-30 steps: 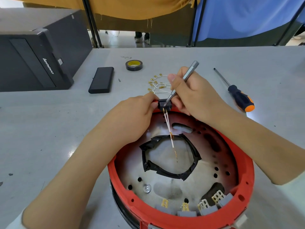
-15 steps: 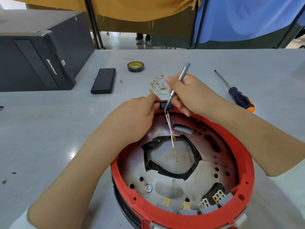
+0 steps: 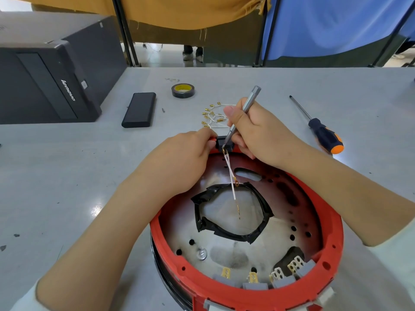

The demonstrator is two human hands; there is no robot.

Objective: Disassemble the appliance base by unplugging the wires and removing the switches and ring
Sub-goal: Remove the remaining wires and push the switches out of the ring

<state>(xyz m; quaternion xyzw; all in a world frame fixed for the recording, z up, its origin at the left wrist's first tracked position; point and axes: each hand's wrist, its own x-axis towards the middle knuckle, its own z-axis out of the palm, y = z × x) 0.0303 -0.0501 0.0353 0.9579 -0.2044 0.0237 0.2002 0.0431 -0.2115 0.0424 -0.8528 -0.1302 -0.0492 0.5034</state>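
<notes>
The round red appliance base (image 3: 247, 286) lies open side up on the grey table, with a black ring (image 3: 260, 232) in its middle. A small black switch (image 3: 221, 142) sits at the base's far rim. Two white wires (image 3: 230, 173) with gold terminals hang from it into the base. My left hand (image 3: 179, 162) pinches the switch from the left. My right hand (image 3: 258, 131) grips a slim grey metal tool (image 3: 248, 102) like a pen, its tip at the switch. Several grey switches (image 3: 253, 282) with gold tabs line the near rim.
A pile of white wires with gold terminals (image 3: 212, 115) lies just beyond the hands. A roll of black tape (image 3: 183, 90), a black rectangular case (image 3: 139, 110) and a black computer tower (image 3: 51, 79) stand to the left. An orange-and-black screwdriver (image 3: 323, 134) lies to the right.
The grey tool has tilted more upright in my right hand, its tip staying at the black switch. My left hand keeps its pinch on the switch.
</notes>
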